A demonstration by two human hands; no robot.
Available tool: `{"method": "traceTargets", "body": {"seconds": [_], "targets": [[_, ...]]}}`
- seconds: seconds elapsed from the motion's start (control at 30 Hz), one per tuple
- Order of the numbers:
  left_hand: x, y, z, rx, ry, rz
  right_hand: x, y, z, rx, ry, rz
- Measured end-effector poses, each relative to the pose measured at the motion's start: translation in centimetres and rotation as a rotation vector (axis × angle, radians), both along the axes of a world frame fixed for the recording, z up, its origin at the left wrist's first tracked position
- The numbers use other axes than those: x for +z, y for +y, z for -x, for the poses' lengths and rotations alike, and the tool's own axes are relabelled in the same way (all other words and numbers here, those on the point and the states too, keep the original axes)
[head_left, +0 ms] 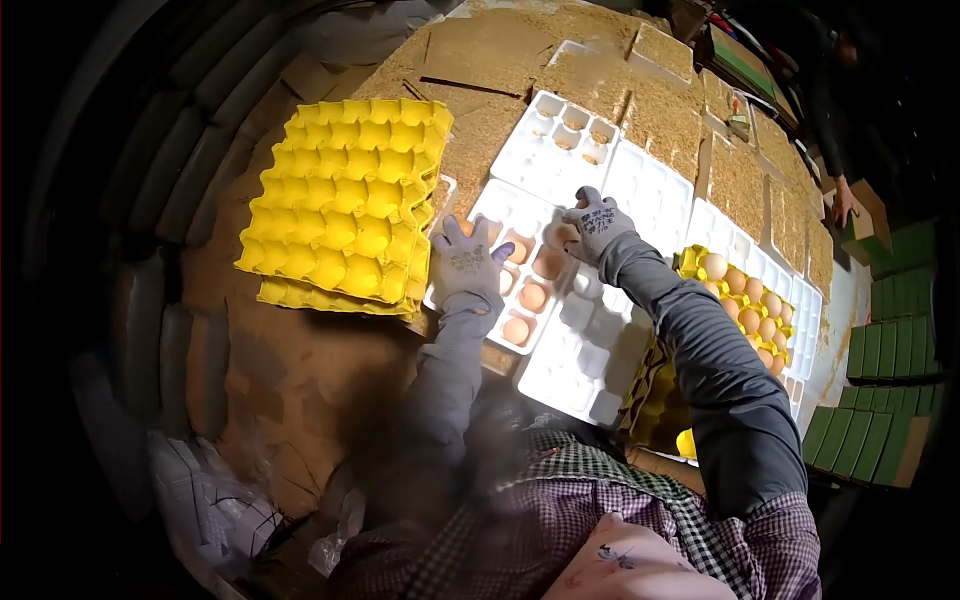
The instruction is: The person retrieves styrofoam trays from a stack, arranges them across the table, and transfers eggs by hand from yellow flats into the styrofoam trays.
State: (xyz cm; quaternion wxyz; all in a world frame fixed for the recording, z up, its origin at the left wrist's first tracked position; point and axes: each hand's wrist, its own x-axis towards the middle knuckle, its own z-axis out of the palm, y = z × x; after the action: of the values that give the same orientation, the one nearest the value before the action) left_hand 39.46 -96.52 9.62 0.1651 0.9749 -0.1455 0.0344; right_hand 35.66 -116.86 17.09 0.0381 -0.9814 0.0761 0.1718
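Note:
My left hand, in a white printed glove, is spread over the left edge of a white foam tray, beside a brown egg in a pocket. My right hand, gloved alike, reaches over the same tray's right edge with fingers bent. A brown egg shows beside those fingers; what lies under them is hidden. Lower in the tray, between my hands, sit more brown eggs. A second white foam tray, partly shadowed, lies under my right forearm.
Stacked yellow egg trays stand on the left. A yellow tray of eggs sits on the right, beyond my right forearm. Another white tray lies farther back. Green cartons line the right side, near another person's hand.

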Motion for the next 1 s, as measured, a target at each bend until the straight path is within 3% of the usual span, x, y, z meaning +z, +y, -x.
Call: {"method": "traceTargets", "body": {"seconds": [0.1, 0.13, 0.17, 0.2, 0.23, 0.3, 0.33, 0.37, 0.43, 0.47, 0.53, 0.57, 0.6, 0.67, 0.73, 0.77, 0.8, 0.83, 0.9, 0.97, 1.0], "targets": [[-0.9, -1.3, -1.1, 0.04, -0.093, 0.08, -4.6, -0.3, -2.9, 0.05, -0.381, -0.351], [-0.4, -1.8, -1.8, 0.008, -0.103, 0.233, -4.4, 0.1, -3.7, 0.052, -0.368, -0.355], [0.0, -2.3, -2.8, -0.034, -0.116, 0.388, -4.0, 0.4, -4.9, 0.096, -0.181, -0.291], [-0.2, -2.9, -4.0, -0.05, 0.059, 0.207, -3.8, 0.6, -6.1, 0.141, -0.002, -0.23], [-0.3, -2.9, -5.1, -0.059, 0.055, 0.201, -4.3, 0.3, -7.0, 0.133, -0.009, -0.235], [-0.4, -3.3, -7.3, -0.104, 0.153, 0.331, -6.3, -1.3, -9.0, -0.113, -0.406, -0.607], [-0.8, -3.9, -8.1, -0.081, 0.039, 0.599, -8.0, -2.5, -9.6, -0.017, -0.528, -0.603], [-1.1, -5.1, -8.9, -0.056, -0.092, 0.708, -9.8, -4.1, -10.2, 0.032, -0.323, -0.439], [-2.1, -7.7, -11.3, -0.096, 0.058, 1.14, -8.2, -5.4, -9.8, 0.021, -0.227, -0.419], [-2.4, -8.8, -12.3, -0.121, 0.074, 1.145, -6.8, -5.8, -8.6, 0.022, -0.347, -0.502], [-3.5, -10.4, -13.7, -0.252, 0.056, 0.529, -1.6, -6.0, -4.8, -0.021, -0.546, -0.762], [-4.7, -11.2, -14.5, -0.245, 0.183, 0.037, 3.1, -5.6, -1.7, -0.085, -0.545, -0.917], [-5.5, -11.7, -14.3, -0.179, 0.182, -0.07, 6.0, -6.0, 1.3, -0.171, -0.559, -1.114], [-4.0, -11.5, -11.8, -0.189, 0.111, 0.064, 11.2, -7.3, 8.5, -0.264, -0.676, -1.015], [0.9, -10.8, -6.2, -0.497, 0.067, 0.615, 13.3, -8.7, 16.0, -0.434, -0.757, -0.966], [4.6, -10.8, -1.9, -0.599, 0.256, 0.849, 13.6, -9.1, 19.2, -0.54, -0.807, -1.017], [7.1, -10.7, 2.3, -0.688, 0.401, 0.937, 14.2, -8.5, 21.6, -0.678, -0.79, -0.892], [8.3, -10.4, 5.5, -0.873, 0.424, 0.851, 13.4, -9.4, 24.3, -0.599, -0.638, -0.593], [10.7, -11.2, 11.0, -1.148, 0.188, 0.652, 11.1, -8.8, 26.7, -0.436, -0.556, -0.459], [10.3, -13.2, 15.1, -1.117, 0.017, 0.452, 8.1, -7.7, 26.1, -0.11, -0.479, -0.253], [10.1, -14.0, 15.8, -1.125, 0.005, 0.44, 7.2, -6.4, 25.6, -0.068, -0.644, 0.011]]}}
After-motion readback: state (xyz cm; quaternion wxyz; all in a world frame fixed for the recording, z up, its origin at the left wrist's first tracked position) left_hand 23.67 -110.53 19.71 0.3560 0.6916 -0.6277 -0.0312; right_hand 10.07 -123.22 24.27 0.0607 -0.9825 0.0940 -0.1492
